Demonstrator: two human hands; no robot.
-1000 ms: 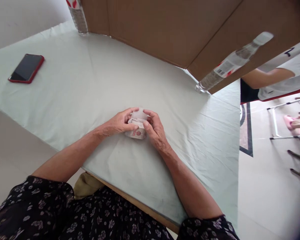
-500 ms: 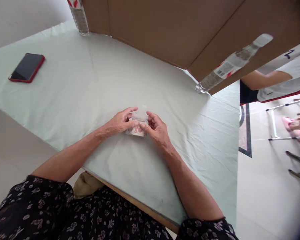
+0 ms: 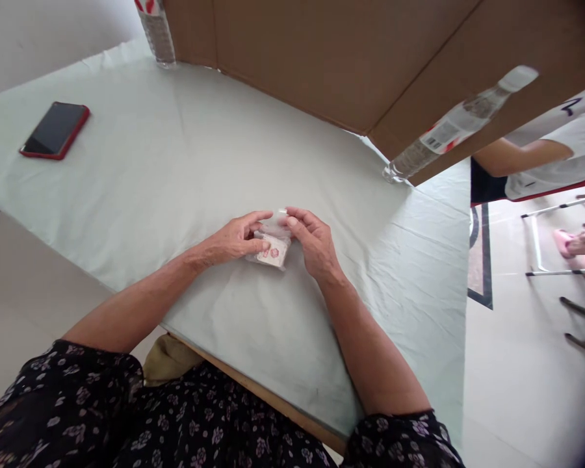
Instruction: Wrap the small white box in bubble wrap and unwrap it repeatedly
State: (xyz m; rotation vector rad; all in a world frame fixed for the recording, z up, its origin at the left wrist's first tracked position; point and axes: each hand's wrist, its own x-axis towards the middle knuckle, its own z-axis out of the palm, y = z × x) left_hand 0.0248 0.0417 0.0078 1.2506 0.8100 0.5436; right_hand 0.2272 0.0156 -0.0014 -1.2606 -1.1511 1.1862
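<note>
Both hands meet near the middle of a table covered with a pale green cloth (image 3: 175, 162). Between them lies a small clear plastic packet (image 3: 272, 247) with white contents and a red mark on it. My left hand (image 3: 234, 239) pinches the packet's left side with thumb and fingers. My right hand (image 3: 314, 242) curls over its top right edge, fingertips on the plastic. The packet rests low, on or just above the cloth.
A red-cased phone (image 3: 54, 130) lies at the far left of the table. A large cardboard box (image 3: 351, 58) stands at the back, with a water bottle (image 3: 156, 32) at its left and another bottle (image 3: 455, 123) at its right. Another person's arm (image 3: 521, 156) shows at the right.
My right hand has shifted from the packet's lower right side up to its top edge. The packet has turned a little, its red mark now facing up more. My left hand keeps its pinch.
</note>
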